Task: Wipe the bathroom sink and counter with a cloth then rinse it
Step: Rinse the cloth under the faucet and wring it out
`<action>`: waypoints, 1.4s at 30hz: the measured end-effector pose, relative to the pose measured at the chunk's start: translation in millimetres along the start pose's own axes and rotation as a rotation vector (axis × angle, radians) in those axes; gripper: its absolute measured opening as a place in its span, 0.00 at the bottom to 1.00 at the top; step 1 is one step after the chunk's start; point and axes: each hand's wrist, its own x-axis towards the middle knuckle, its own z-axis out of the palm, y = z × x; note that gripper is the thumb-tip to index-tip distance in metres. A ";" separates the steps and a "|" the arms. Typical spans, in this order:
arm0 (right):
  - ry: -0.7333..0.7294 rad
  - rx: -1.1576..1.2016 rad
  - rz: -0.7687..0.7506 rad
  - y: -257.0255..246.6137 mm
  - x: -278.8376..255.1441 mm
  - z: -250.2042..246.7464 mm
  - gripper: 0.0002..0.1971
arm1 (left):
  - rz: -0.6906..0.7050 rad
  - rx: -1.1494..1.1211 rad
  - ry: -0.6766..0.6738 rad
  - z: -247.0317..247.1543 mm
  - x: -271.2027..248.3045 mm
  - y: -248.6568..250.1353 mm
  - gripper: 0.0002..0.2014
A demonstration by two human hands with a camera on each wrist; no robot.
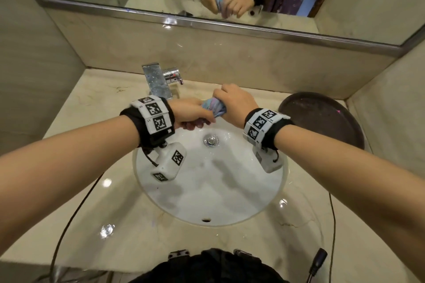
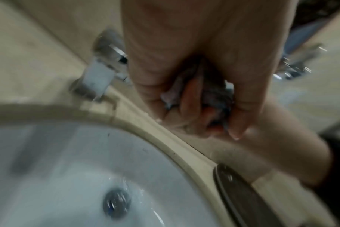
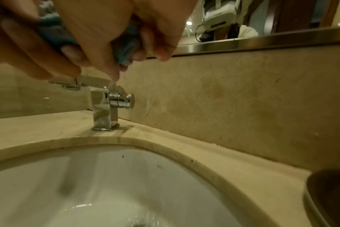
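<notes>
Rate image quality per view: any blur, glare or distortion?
Head view: sharp, wide-angle bending at the edges, glare spots on the counter. Left wrist view: heavy motion blur over faucet and sink. Right wrist view: dim, yellow-tinted; hands and cloth soft, faucet fairly crisp.

I see the basin (image 1: 207, 190) open below, only its drain plug (image 1: 210, 140) standing in it. The faucet (image 1: 158, 80) blocks the back left rim. A dark round tray (image 1: 326, 117) takes the right tabletop (image 1: 96, 209); the left and front strips lie free. Wall and mirror (image 1: 207, 23) close the rear.
</notes>
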 end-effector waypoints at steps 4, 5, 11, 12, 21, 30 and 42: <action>-0.163 -0.133 0.016 -9.3 4.0 -11.9 0.15 | 0.137 0.727 0.202 -0.3 5.3 4.1 0.09; -0.195 -0.134 0.012 -11.8 4.7 -11.9 0.15 | 0.152 0.849 0.235 -0.5 5.9 4.5 0.06; -0.306 0.151 0.178 -14.5 6.9 -7.6 0.21 | 0.266 1.300 0.380 -1.5 8.2 10.1 0.10; -0.311 0.194 0.194 -14.6 6.3 -8.7 0.21 | 0.283 1.338 0.388 -1.0 8.4 10.9 0.10; -0.380 0.397 0.262 -0.8 10.0 -20.9 0.06 | 0.427 1.222 0.508 3.5 7.6 6.2 0.14; 0.011 0.455 0.198 9.3 10.4 -28.6 0.36 | 0.313 0.265 0.439 -3.9 5.1 6.4 0.10; 0.153 -0.219 -0.106 -8.4 2.3 -42.5 0.07 | 0.205 0.237 0.088 -2.4 -12.7 25.8 0.07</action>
